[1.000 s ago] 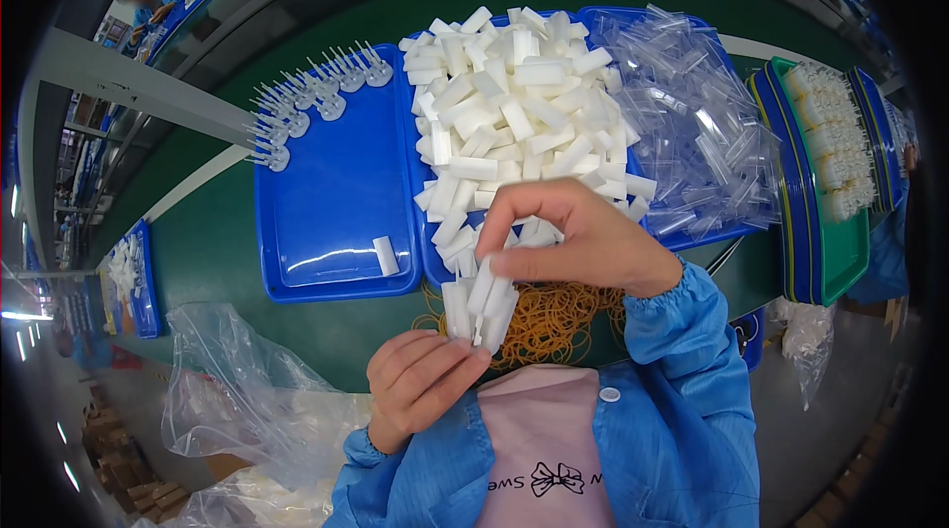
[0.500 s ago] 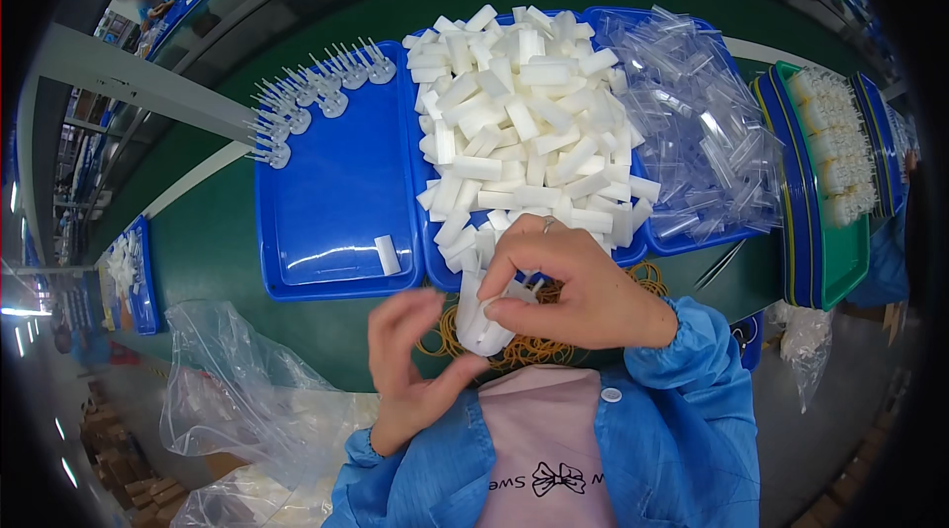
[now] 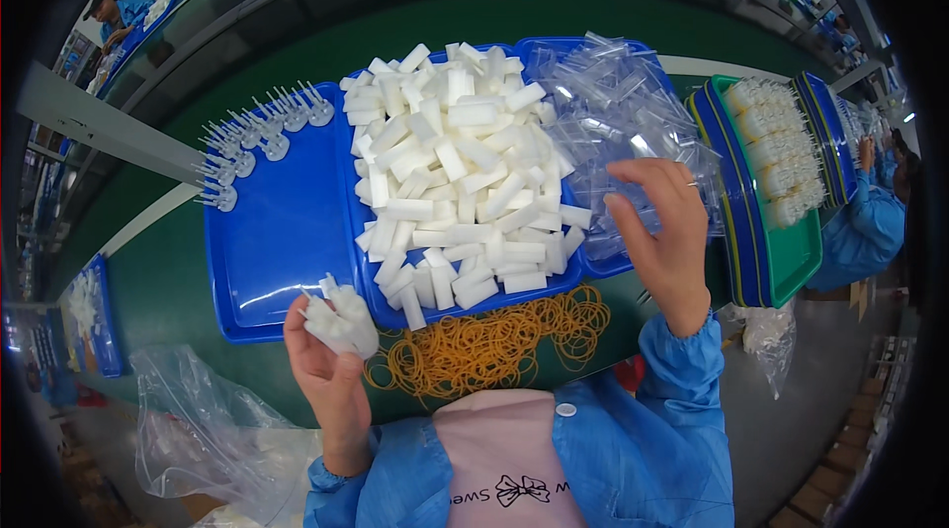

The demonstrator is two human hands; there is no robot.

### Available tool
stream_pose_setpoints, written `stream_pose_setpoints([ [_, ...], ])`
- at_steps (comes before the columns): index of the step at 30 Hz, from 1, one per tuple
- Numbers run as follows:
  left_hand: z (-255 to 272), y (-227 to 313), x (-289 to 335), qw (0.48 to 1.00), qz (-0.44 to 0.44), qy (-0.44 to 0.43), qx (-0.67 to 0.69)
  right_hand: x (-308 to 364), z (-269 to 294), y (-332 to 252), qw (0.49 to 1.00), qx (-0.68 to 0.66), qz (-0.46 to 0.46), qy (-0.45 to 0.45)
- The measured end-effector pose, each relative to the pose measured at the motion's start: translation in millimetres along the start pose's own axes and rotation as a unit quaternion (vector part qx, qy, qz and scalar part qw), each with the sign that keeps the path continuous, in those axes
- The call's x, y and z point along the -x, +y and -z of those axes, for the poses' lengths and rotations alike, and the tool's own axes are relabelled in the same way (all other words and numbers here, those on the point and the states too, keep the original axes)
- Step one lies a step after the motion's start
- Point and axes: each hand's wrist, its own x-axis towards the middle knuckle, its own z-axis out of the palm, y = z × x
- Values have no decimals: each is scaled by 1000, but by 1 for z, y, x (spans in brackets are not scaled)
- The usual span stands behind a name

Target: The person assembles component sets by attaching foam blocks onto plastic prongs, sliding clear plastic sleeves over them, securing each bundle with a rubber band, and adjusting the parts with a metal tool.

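My left hand (image 3: pixel 331 397), at the near edge of the left tray, is closed on a white plastic part with several prongs (image 3: pixel 343 322). White foam pieces appear to sit among its prongs. My right hand (image 3: pixel 672 241) is raised over the near side of a tray of clear plastic pieces (image 3: pixel 618 103). Its thumb and fingers are spread, with nothing visible between them. Between the hands, white foam blocks (image 3: pixel 455 162) are heaped in the middle tray. Several similar pronged parts (image 3: pixel 272 144) stand along the far left rim of the left blue tray (image 3: pixel 287 261).
Tan rubber bands (image 3: pixel 474 345) lie in a loose pile in front of the foam blocks. At the right stand stacked trays, the green one (image 3: pixel 796 261) holding rows of finished-looking pieces. A clear plastic bag (image 3: pixel 188 419) hangs at the lower left. Other people sit farther off.
My right hand has left the pronged part and moved right, to the clear pieces. My left hand has moved left and closed on the part. The view has shifted too.
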Motion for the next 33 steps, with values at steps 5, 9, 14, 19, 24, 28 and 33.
stream_pose_setpoints([
  [5,-1,-8,-6,999,3,-8,54,7,-16,26,966,257,-24,-21],
  [9,-6,-6,-3,999,7,-3,41,5,-16,24,968,248,-15,-18],
  [14,-4,-4,-2,998,15,-23,49,5,-4,11,986,157,20,49],
  [19,-25,-4,1,985,77,-144,52,20,-6,-23,965,-250,-33,76],
  [24,-26,-12,4,978,5,-206,-8,10,-26,-50,941,-338,2,2],
  [28,-25,-14,6,973,-52,-215,-61,8,-37,-61,931,-365,-6,-23],
  [33,-25,-10,4,957,-109,-207,-169,7,-41,-63,936,-350,3,-20],
])
